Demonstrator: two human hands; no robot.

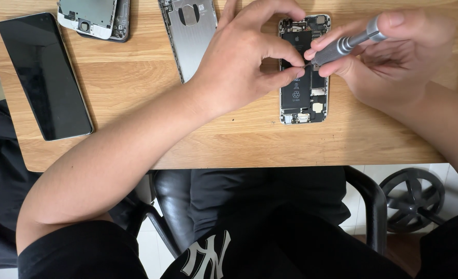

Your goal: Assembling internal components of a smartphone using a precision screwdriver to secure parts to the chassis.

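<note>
- The opened smartphone with its black battery and bare circuit parts showing lies flat on the light wooden desk, near the far edge, with both hands directly over its upper half.
- The right hand holds a slim grey metal precision screwdriver: the fingers are closed around the knurled shaft, and one fingertip rests on the cap at the top end. The tip points down and left into the phone.
- The left hand is curled, thumb and forefinger nearly pinched together right at the screwdriver's tip; whether they grip a tiny part there is too small to tell.
- Handling judgement: the open phone looks light, rigid and fragile, with exposed connectors and a battery that should not be pressed or pierced. The metal frame edges along its long sides look the safest place to take hold.
- The screwdriver looks light and stiff; its knurling should resist slipping.
- Also on the desk, well apart to the left: a black glass-fronted phone, a white-framed phone screen assembly and a silver metal phone back shell.
</note>
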